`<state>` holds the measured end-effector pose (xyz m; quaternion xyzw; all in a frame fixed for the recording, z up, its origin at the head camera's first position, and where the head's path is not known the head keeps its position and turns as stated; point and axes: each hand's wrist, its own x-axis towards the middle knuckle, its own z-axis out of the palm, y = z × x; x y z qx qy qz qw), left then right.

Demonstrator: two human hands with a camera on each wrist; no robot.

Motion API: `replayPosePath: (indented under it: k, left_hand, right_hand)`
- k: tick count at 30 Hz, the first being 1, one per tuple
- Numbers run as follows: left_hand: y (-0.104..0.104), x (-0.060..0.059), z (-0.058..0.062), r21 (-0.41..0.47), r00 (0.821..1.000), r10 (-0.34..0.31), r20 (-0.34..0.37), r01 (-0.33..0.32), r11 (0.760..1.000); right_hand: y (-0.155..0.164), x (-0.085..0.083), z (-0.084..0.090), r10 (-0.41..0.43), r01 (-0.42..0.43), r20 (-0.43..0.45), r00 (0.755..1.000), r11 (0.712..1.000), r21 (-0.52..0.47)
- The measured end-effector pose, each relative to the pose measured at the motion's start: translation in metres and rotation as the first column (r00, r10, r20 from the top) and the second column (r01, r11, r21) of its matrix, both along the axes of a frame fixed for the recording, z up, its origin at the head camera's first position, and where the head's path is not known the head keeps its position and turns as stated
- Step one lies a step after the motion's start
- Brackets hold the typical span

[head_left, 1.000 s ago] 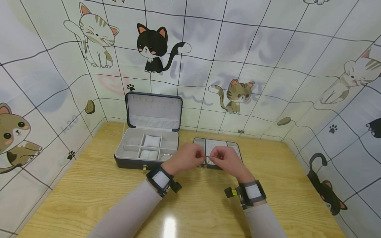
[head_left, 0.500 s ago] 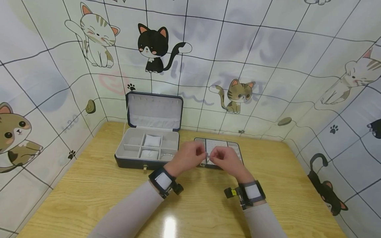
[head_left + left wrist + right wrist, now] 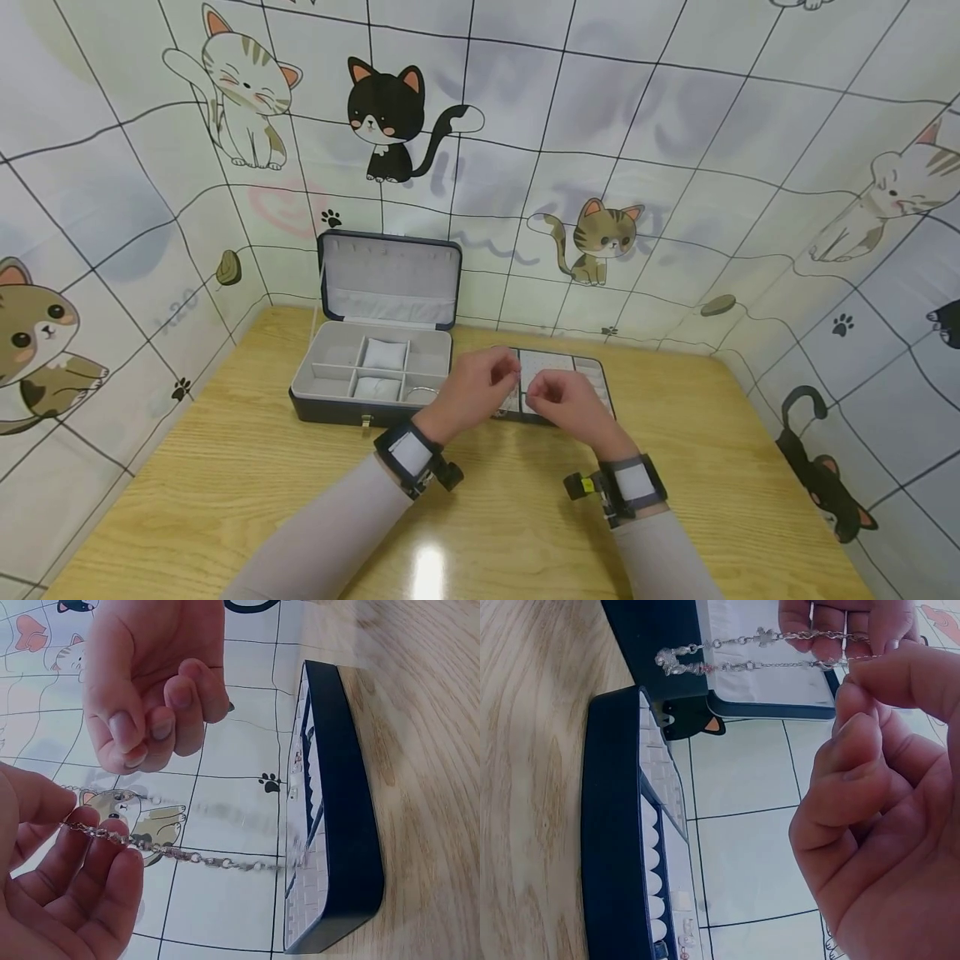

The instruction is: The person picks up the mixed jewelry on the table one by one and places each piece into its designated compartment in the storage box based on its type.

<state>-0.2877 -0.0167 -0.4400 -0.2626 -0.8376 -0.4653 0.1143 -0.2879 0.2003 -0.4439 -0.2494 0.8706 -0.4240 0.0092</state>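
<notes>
A jewelry box [image 3: 330, 412] stands at the rear left of the table [image 3: 675, 500], before the backdrop [image 3: 495, 108], its lid [image 3: 390, 279] raised at the back. One cushion [image 3: 385, 354] sits in the rear middle compartment, a second cushion [image 3: 377, 389] in the front middle one; right of that, a bracelet [image 3: 422, 389] lies in the front right compartment. The clasp [image 3: 366, 422] is on the box's front. Right of the box, apart from it, lies a jewelry tray [image 3: 543, 364]. Before the tray, the left hand [image 3: 474, 387] has a chain [image 3: 180, 853] hanging from its fingers, with the right hand [image 3: 570, 402] just to its right.
</notes>
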Motion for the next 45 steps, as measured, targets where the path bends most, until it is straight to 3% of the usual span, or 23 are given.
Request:
replayPosePath:
  k: [13,22,29,35,45]
  left_hand:
    - [0.0,0.0,0.001,0.026,0.999,-0.026,-0.036,0.027,0.999]
    - [-0.001,0.001,0.001,0.091,0.999,-0.053,-0.013,0.054,0.994]
    - [-0.004,-0.001,0.001,0.046,0.999,-0.003,-0.049,0.005,0.999]
    - [-0.004,-0.003,0.002,0.0,0.999,-0.02,-0.032,0.02,1.0]
    - [-0.003,-0.005,-0.001,-0.033,1.0,-0.007,-0.03,0.006,0.999]
  right_hand:
    - [-0.005,-0.002,-0.008,0.013,-0.013,0.011,1.0,1.0,0.022]
    - [-0.015,-0.001,-0.013,-0.007,0.007,-0.005,1.0,0.999,0.037]
    - [-0.014,-0.001,-0.014,-0.029,0.029,-0.045,0.999,1.0,0.0]
    - [-0.012,-0.002,-0.012,-0.065,0.057,-0.108,0.992,0.996,-0.073]
    - [-0.013,-0.002,-0.013,-0.073,0.057,-0.126,0.989,0.99,-0.13]
